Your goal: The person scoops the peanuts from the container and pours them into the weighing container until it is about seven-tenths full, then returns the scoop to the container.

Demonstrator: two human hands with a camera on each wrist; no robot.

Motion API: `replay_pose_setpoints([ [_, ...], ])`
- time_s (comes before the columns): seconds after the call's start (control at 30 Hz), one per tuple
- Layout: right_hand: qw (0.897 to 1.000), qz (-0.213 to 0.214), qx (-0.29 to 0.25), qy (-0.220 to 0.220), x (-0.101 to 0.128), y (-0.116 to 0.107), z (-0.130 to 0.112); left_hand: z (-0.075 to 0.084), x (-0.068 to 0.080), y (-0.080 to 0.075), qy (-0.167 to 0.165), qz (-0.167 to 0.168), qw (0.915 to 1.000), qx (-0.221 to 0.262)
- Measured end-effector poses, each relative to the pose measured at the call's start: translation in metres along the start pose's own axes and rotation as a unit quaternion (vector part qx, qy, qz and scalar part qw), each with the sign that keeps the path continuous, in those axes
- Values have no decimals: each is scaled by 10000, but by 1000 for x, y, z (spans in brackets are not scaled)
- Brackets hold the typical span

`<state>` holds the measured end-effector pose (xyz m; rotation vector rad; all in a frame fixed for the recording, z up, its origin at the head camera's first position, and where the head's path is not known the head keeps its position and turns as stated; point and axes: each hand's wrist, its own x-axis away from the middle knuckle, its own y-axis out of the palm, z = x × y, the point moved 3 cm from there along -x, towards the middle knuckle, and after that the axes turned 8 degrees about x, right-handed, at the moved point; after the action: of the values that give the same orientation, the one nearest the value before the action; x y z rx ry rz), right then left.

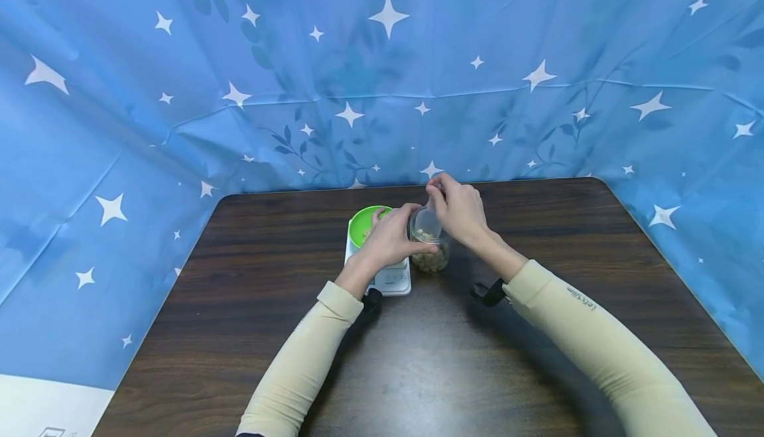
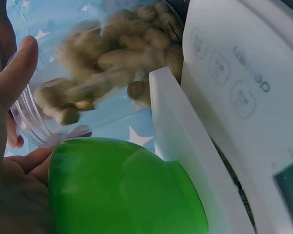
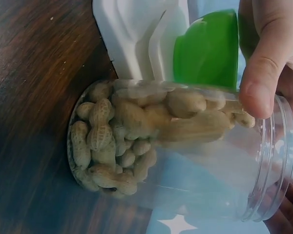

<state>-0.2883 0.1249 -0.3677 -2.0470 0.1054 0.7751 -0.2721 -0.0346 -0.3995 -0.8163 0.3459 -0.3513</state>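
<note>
In the head view the left hand [image 1: 390,238] hides most of the green bowl [image 1: 364,223] and the scale [image 1: 390,279] platform, while the scale's display [image 2: 290,187] is cut off in the left wrist view.

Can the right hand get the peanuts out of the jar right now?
Probably yes. The jar stands with no lid on its mouth, and the right hand is already above the rim. The peanuts sit low, so fingers must reach down inside.
</note>
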Motion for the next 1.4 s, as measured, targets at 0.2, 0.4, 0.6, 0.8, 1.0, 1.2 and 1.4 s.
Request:
replay_pose_setpoints([
  [0.2,9988,193,-178,419,-2,-2,2,-1,0,1,-50,4,10000,68],
  [0.4,9952,316,-450,806,-7,-5,7,-2,-1,1,-77,29,10000,42],
  [0.6,9900,484,-594,1183,-8,-11,17,-2,-1,1,-97,30,9999,77],
  [0.8,9866,589,-737,1333,-8,-14,19,-2,-2,0,-96,46,9999,82],
  [1.0,9902,138,-662,1218,-8,-9,16,-2,-2,0,-116,-6,9999,-14],
  [1.2,9916,-27,-598,1142,-8,-10,13,-2,-2,0,-144,-27,9999,-51],
  [1.4,9872,66,-612,1474,-7,-12,19,-2,-2,0,-154,-21,9999,-15],
])
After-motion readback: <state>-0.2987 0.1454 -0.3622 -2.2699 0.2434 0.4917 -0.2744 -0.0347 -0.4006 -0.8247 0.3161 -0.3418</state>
